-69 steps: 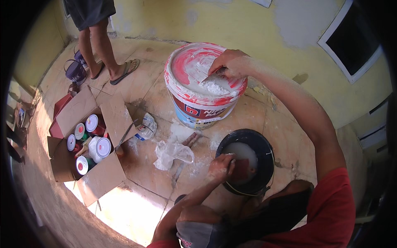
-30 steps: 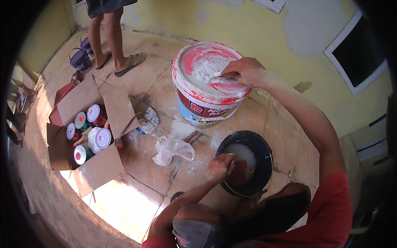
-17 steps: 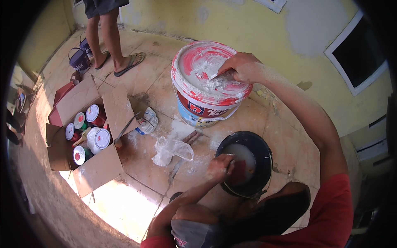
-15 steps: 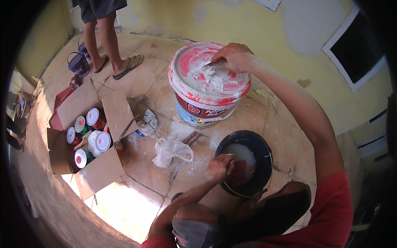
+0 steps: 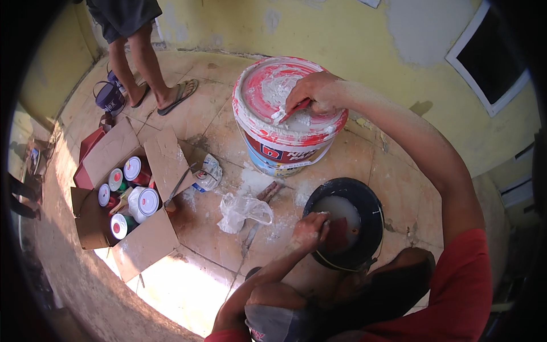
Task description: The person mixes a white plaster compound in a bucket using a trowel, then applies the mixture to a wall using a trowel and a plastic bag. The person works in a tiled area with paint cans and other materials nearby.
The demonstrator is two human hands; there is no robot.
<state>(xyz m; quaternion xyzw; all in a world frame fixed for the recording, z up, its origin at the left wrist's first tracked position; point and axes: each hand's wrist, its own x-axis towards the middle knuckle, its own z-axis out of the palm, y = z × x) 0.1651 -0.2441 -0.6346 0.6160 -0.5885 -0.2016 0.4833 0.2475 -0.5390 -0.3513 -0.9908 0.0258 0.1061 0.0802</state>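
Note:
My right hand (image 5: pixel 313 94) is closed around a red scraper (image 5: pixel 297 108), its edge pressed to the lid of a large paint pail (image 5: pixel 285 149). White putty (image 5: pixel 274 88) is smeared across that red-and-white lid, some of it gathered by the scraper. Lower down, my left hand (image 5: pixel 310 231) is at the near left rim of a black bucket (image 5: pixel 373 214) holding cloudy whitish liquid (image 5: pixel 342 206). Its fingers are pinched on a flat reddish-brown spreader (image 5: pixel 337 232), which slants over or into the liquid; its far end is hard to make out.
A clear plastic bag (image 5: pixel 242 212) and a torn packet (image 5: pixel 209 171) lie on the tiles amid white powder. An open cardboard box (image 5: pixel 145 248) of paint cans stands left. Behind it a person in sandals (image 5: pixel 179 97) stands near purple pails (image 5: pixel 108 98). A yellow wall (image 5: pixel 336 28) runs behind.
On the lid, my right hand has turned and swept the scraper downward, and the putty lump is spread flatter. My left hand stays by the bucket. The whole view has shifted slightly.

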